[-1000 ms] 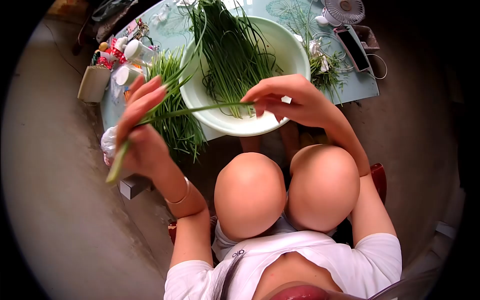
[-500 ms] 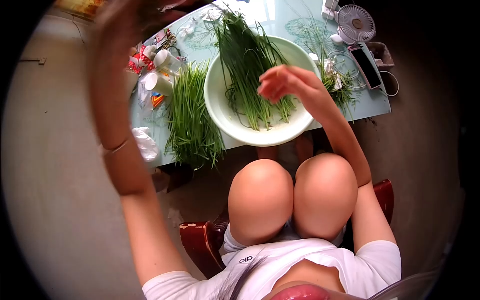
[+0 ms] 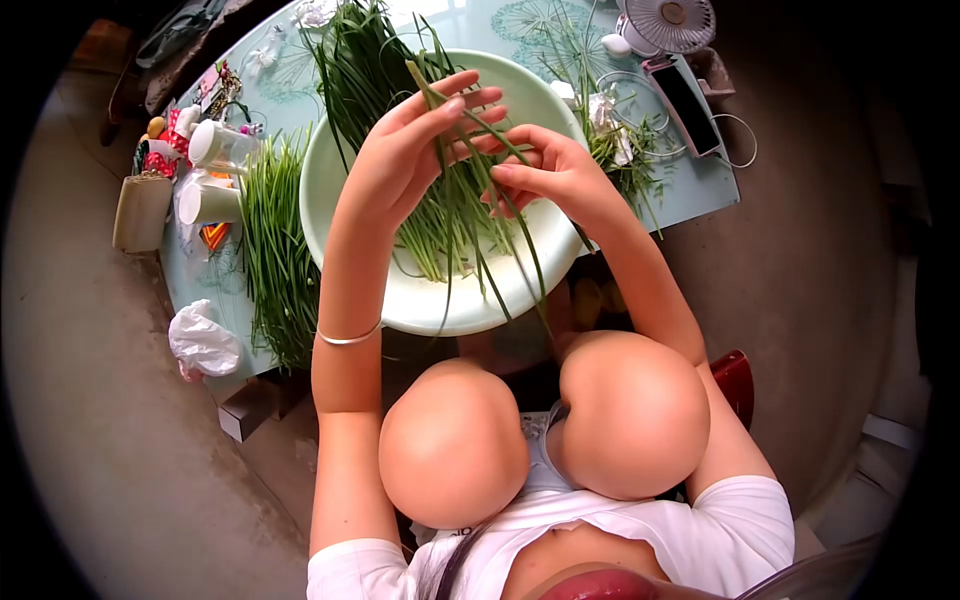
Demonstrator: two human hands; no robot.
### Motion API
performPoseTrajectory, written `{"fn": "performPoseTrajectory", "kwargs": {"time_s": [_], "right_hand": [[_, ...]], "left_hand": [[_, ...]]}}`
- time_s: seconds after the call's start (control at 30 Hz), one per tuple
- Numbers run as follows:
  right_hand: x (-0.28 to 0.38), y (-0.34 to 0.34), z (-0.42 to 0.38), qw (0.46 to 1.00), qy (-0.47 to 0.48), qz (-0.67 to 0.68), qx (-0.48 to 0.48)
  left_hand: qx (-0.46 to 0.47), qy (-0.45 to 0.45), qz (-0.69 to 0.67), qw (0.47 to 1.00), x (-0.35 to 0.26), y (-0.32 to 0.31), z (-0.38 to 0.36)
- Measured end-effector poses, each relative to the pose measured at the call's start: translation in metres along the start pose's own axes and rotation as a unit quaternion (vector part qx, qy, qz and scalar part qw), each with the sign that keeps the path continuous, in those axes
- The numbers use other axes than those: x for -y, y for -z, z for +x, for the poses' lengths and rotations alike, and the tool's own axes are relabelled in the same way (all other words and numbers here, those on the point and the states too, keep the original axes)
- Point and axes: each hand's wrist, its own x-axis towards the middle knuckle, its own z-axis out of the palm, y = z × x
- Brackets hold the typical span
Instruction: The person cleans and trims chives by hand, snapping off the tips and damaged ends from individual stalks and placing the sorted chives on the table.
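Note:
Over the white basin (image 3: pixel 440 318), my left hand (image 3: pixel 420 140) holds a few long garlic chives (image 3: pixel 452 215) between thumb and fingers, their leaves hanging down. My right hand (image 3: pixel 545 175) pinches the same chives with thumb and fingertips, close beside the left. Below them a thick bunch of garlic chives (image 3: pixel 365 85) lies in the basin, leaves over the far rim and pale ends toward me. My hands hide part of this bunch. Another pile of chives (image 3: pixel 278 240) lies on the table left of the basin.
Left on the glass table (image 3: pixel 700 190) are white cups (image 3: pixel 210 203) and a crumpled plastic bag (image 3: pixel 203 340). On the right are a small fan (image 3: pixel 672 18), a phone (image 3: pixel 682 108) with a cable, and loose chive scraps (image 3: pixel 625 160). My knees (image 3: pixel 635 415) are under the near edge.
My left hand has come down from the upper left to the basin and now meets my right hand. A few chives are now between them. The view has shifted to the right.

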Motion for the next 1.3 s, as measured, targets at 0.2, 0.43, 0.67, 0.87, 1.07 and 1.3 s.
{"fn": "performPoseTrajectory", "kwargs": {"time_s": [0.2, 0.43, 0.67, 0.87, 1.07, 1.3], "right_hand": [[-0.014, -0.004, -0.001, 0.999, 0.023, 0.028, -0.034], [-0.008, -0.016, -0.006, 0.833, 0.346, -0.411, -0.133], [-0.007, -0.019, -0.006, 0.817, 0.342, -0.438, -0.155], [-0.008, -0.014, -0.007, 0.788, 0.328, -0.487, -0.185], [-0.011, -0.017, -0.007, 0.833, 0.292, -0.437, -0.175], [-0.012, -0.011, -0.008, 0.887, 0.25, -0.356, -0.155]], "left_hand": [[-0.125, -0.007, 0.131, 0.983, 0.007, 0.007, -0.028], [-0.18, -0.075, 0.165, 0.967, 0.022, -0.006, -0.032], [-0.157, -0.076, 0.123, 0.977, 0.026, -0.013, -0.034], [-0.127, -0.052, 0.129, 0.982, 0.038, -0.006, -0.031], [-0.137, -0.054, 0.172, 0.974, 0.034, -0.011, -0.032], [-0.094, -0.026, 0.203, 0.974, 0.035, -0.005, -0.033]]}}
